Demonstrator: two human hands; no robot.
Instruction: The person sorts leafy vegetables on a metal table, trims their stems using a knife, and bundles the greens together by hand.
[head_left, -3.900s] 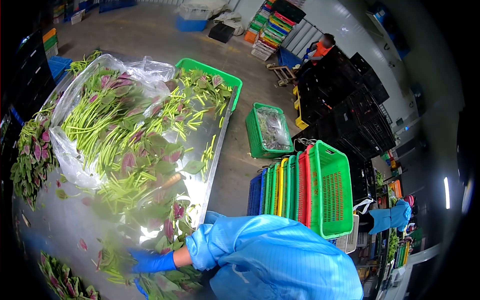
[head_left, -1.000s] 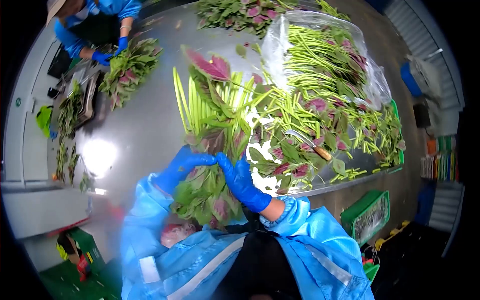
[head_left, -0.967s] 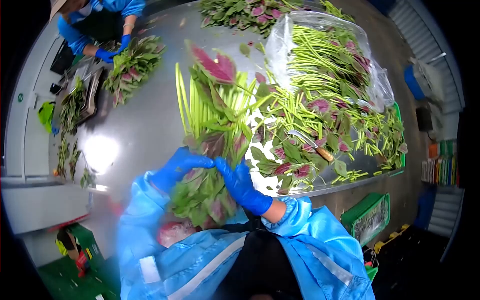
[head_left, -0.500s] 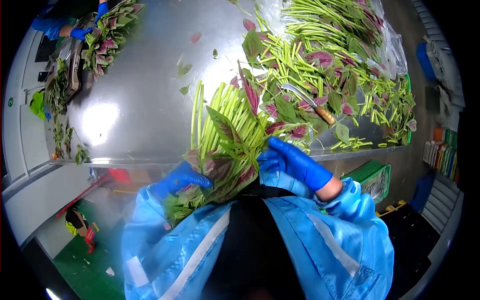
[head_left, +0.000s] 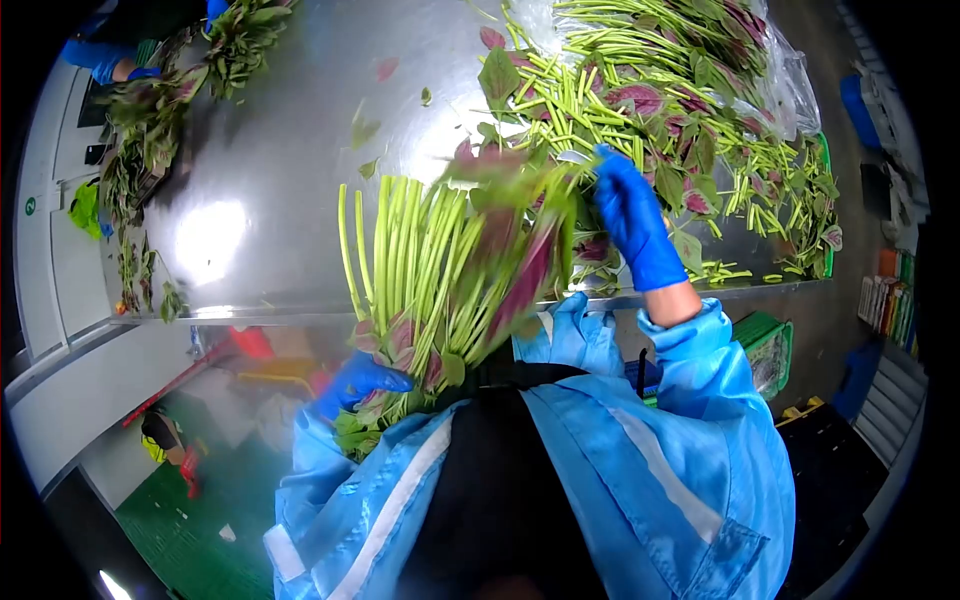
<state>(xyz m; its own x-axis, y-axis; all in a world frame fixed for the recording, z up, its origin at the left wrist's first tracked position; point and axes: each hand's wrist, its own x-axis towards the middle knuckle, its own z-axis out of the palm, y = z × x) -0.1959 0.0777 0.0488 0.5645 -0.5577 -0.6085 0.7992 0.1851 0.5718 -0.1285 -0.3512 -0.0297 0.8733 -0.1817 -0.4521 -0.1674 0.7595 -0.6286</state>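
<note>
My left hand [head_left: 365,385], in a blue glove, is closed around the leafy end of a bunch of red-and-green amaranth [head_left: 415,270]. Its pale green stems fan upward, cut ends towards the table. My right hand [head_left: 635,220], also blue-gloved, is raised to the right of the bunch with its fingers pinched. A motion-blurred amaranth sprig [head_left: 525,245] with purple leaves reaches up to those fingertips and overlaps the bunch. Just beside the fingers shows part of the blade of a curved knife [head_left: 574,157]; its handle is hidden behind my right hand.
A heap of amaranth stems and leaves [head_left: 640,60] lies on the metal table [head_left: 290,200], partly on clear plastic [head_left: 790,90]. Far left, another person's gloved hand [head_left: 143,73] is at more amaranth [head_left: 150,115]. A green crate [head_left: 765,350] stands below the table's right edge.
My right hand has moved up and right, away from the bunch, with a sprig trailing blurred from it. More of the bunch's stems show. The other person's bunch has shifted and blurred.
</note>
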